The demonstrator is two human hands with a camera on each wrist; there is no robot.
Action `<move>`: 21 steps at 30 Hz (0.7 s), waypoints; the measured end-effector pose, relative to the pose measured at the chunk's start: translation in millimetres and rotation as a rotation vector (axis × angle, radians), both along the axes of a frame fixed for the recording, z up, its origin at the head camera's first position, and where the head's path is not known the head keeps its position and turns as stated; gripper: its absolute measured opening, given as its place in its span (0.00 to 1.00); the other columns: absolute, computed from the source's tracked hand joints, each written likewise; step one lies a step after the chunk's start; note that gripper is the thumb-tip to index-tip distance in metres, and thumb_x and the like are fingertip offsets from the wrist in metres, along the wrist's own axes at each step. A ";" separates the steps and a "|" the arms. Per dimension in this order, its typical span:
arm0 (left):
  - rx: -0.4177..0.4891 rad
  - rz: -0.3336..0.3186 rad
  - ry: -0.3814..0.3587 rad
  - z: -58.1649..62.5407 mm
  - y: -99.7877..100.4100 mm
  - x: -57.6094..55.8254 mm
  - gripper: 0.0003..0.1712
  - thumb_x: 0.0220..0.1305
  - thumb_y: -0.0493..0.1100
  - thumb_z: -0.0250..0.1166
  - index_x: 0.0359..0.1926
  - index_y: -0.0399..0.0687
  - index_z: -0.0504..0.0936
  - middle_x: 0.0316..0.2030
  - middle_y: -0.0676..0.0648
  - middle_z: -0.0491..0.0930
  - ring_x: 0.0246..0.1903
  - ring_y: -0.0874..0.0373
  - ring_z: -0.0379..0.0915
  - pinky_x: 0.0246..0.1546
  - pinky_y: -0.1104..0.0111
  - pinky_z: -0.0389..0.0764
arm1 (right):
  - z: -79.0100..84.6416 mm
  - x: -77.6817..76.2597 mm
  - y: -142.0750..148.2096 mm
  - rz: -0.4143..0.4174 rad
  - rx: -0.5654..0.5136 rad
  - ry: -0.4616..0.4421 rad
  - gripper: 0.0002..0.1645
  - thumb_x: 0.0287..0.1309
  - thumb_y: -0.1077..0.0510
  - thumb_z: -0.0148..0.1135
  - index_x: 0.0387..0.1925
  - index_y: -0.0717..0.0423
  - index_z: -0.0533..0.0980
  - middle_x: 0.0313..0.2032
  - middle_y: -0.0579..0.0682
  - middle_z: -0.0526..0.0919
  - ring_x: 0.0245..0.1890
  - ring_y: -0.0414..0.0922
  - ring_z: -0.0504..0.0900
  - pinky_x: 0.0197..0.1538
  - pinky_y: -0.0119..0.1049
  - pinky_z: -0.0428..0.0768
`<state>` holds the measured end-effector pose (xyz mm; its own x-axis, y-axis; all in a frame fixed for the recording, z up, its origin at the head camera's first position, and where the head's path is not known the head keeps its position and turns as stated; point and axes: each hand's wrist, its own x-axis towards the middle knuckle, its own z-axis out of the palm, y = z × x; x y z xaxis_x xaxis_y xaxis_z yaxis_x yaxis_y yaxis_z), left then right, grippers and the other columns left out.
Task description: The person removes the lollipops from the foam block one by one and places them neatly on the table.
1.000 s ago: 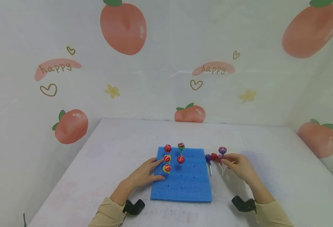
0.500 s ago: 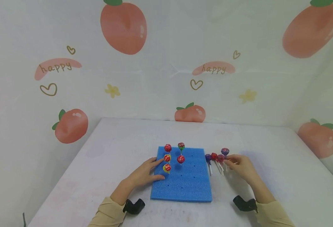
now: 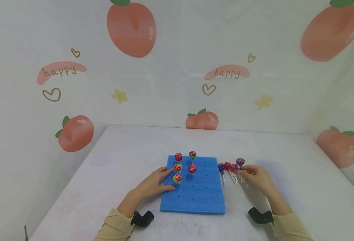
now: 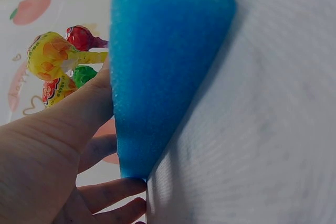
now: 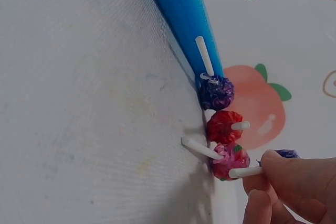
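Note:
My left hand (image 3: pixel 152 183) rests on the left edge of a blue foam board (image 3: pixel 207 202), fingers straight and spread. Between my right thumb and fingers I pinch a purple-wrapped lollipop (image 3: pixel 240 162) just below its head; its white stick shows in the right wrist view. That right hand (image 3: pixel 257 175) is at the right end of a row of lollipops lying beside the board. The row holds a purple lollipop (image 5: pixel 217 93), a red lollipop (image 5: pixel 225 126) and a pink lollipop (image 5: pixel 231 161). Several lollipops stand upright in the board, among them a green lollipop (image 3: pixel 192 155) and a yellow lollipop (image 4: pixel 50 56).
Small holes dot the rest of the foam board, in its right and near parts. Around it lies a white tabletop (image 3: pixel 119 150). Behind rises a white backdrop (image 3: pixel 164 90) printed with fruit and hearts. Black curved wrist mounts (image 3: pixel 142 219) sit at both cuffs.
My right hand has shifted slightly right and a little nearer, carrying the purple lollipop from above the pink one to its right side. The left hand has stayed in place.

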<state>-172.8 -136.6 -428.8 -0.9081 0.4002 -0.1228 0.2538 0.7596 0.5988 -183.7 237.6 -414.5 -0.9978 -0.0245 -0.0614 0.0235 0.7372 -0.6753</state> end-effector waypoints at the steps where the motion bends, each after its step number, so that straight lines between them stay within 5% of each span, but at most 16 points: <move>1: 0.000 0.000 -0.001 0.2 0.0 0.0 0.41 0.56 0.59 0.64 0.68 0.52 0.63 0.67 0.35 0.59 0.68 0.37 0.54 0.63 0.43 0.63 | 0.0 0.0 0.1 -0.002 -0.001 -0.003 0.23 0.59 0.54 0.61 0.46 0.71 0.76 0.36 0.65 0.83 0.33 0.47 0.81 0.31 0.32 0.76; 21: 0.004 0.008 -0.001 -1.0 0.5 0.7 0.41 0.56 0.58 0.65 0.68 0.52 0.63 0.68 0.35 0.59 0.68 0.37 0.54 0.63 0.42 0.63 | -6.2 -1.9 4.5 -0.045 0.015 -0.067 0.21 0.59 0.55 0.60 0.47 0.70 0.76 0.32 0.60 0.82 0.29 0.44 0.75 0.29 0.31 0.72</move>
<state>-172.2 -136.1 -429.8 -0.9111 0.3936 -0.1221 0.2472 0.7592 0.6021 -185.6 242.1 -420.7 -0.9915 0.0215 -0.1283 0.1016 0.7442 -0.6602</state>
